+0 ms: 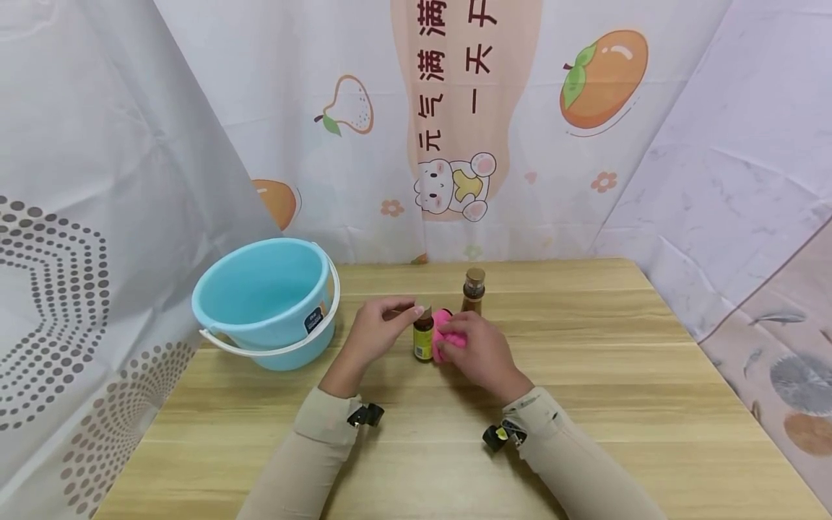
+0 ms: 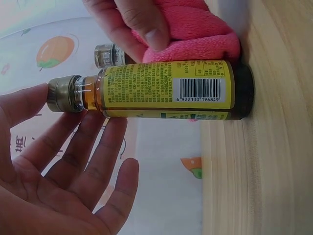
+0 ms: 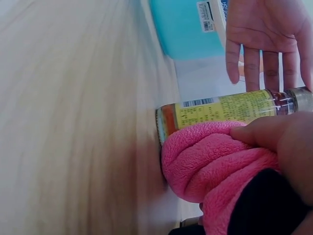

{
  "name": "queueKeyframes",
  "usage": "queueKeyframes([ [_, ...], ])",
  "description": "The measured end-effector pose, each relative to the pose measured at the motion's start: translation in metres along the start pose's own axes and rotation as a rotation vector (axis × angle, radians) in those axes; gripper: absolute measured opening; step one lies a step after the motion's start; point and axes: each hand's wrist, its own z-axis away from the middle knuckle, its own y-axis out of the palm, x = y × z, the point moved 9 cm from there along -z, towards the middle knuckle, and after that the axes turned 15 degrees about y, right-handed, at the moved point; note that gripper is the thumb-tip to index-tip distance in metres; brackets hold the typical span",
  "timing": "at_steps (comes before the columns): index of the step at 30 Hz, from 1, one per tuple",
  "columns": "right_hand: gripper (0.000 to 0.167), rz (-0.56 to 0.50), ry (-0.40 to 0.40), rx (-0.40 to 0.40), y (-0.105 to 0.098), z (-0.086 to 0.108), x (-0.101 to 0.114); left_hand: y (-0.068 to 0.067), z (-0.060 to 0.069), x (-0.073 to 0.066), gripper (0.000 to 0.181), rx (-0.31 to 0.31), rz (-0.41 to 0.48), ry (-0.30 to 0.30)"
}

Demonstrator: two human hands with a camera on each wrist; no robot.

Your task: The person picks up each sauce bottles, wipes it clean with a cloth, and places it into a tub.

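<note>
A small bottle with a yellow label (image 2: 166,90) and a brownish-gold cap stands upright on the table. My left hand (image 1: 382,325) holds it at the top, thumb against the cap (image 2: 63,94) and fingers by the neck. A folded pink towel (image 3: 215,156) is gripped in my right hand (image 1: 482,350) and pressed to the bottle's side. Something black (image 3: 266,208) shows at the towel's edge; its kind is unclear. Behind my right hand stands a second capped bottle (image 1: 473,289), its lower part hidden.
A light blue bucket (image 1: 260,328) with a white handle stands at the left of the wooden table (image 1: 585,404). Printed curtains (image 1: 312,188) hang behind and along both sides. A small camera sits on each wrist.
</note>
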Motion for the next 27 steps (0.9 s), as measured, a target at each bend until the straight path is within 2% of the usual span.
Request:
queueKeyframes([
  [11,0.03,-0.092,-0.039,-0.062,-0.017,0.002,0.009,0.001,0.0,-0.002,0.043,-0.003,0.012,0.01],
  [23,0.024,-0.26,-0.162,-0.176,-0.036,0.008,0.022,0.003,-0.002,0.001,0.041,-0.003,0.022,0.013],
  [27,0.031,-0.239,-0.167,-0.185,-0.035,0.008,0.022,0.003,-0.002,0.002,0.038,-0.011,0.016,0.007],
])
